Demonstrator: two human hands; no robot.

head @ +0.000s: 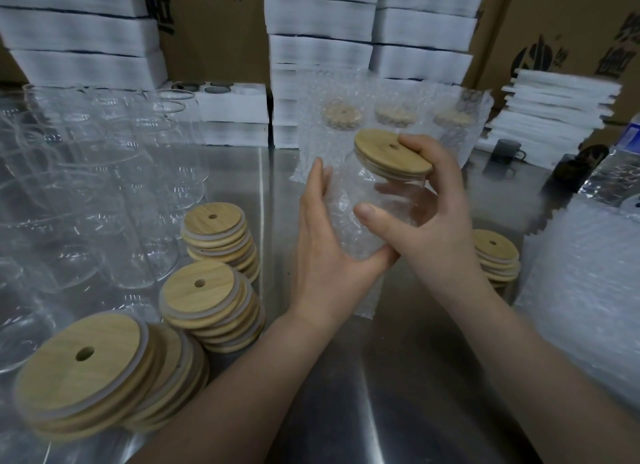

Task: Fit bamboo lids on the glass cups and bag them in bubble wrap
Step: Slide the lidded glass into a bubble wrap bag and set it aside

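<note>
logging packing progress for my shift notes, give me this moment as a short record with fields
left hand: holds the bubble wrap bag
right hand: grips the glass cup near its bamboo lid
cup state: lidded, partly inside the bag, lid end out
spare lids: three stacks left, one right, on the steel table
bare cups: grouped far left
done: three bagged cups behind

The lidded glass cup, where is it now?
Head view, right of centre: the lidded glass cup is held between the left hand and right hand, partly in a bubble wrap bag, before the bagged cups.
</note>
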